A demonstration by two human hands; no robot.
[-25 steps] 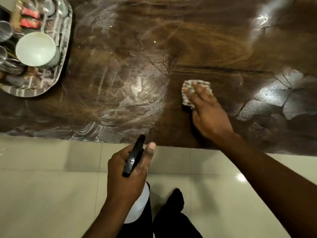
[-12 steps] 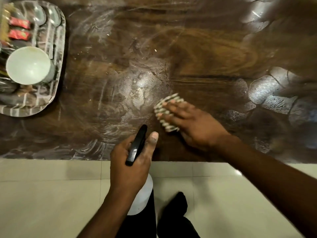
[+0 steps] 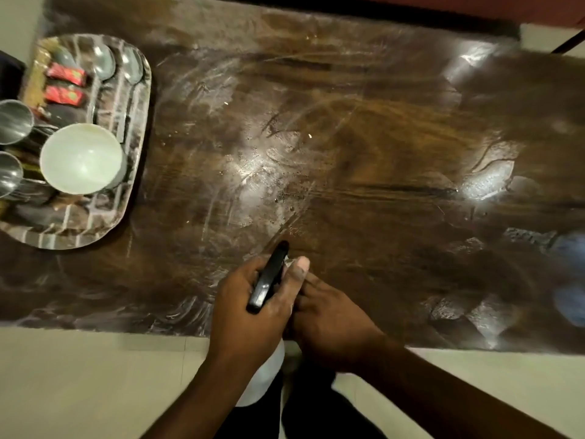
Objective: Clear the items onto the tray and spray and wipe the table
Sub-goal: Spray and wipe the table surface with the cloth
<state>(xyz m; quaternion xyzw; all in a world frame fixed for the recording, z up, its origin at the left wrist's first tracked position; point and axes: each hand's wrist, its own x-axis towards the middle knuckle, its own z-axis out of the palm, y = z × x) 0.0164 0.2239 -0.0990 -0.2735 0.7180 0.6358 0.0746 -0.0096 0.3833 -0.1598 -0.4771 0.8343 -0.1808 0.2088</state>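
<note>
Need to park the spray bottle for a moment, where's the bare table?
Bare: the wet table from the tray rightward to its far-right end, and the near strip below the tray. Crowded: the tray, filled by bowl, spoons, steel cups, red packets; and the near edge where left hand and right hand meet.

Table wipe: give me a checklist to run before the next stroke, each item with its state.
1. Items cleared onto the tray: ok.
2. Spray bottle held in the left hand: ok.
3. Cloth under the right hand: cannot tell, hidden behind the left hand.
4. Table sprayed: ok, wet streaks across the middle.
5. Crumbs gone: not ok, specks remain mid-table.
6. Right end wiped: cannot tell, only glare shows.
</note>
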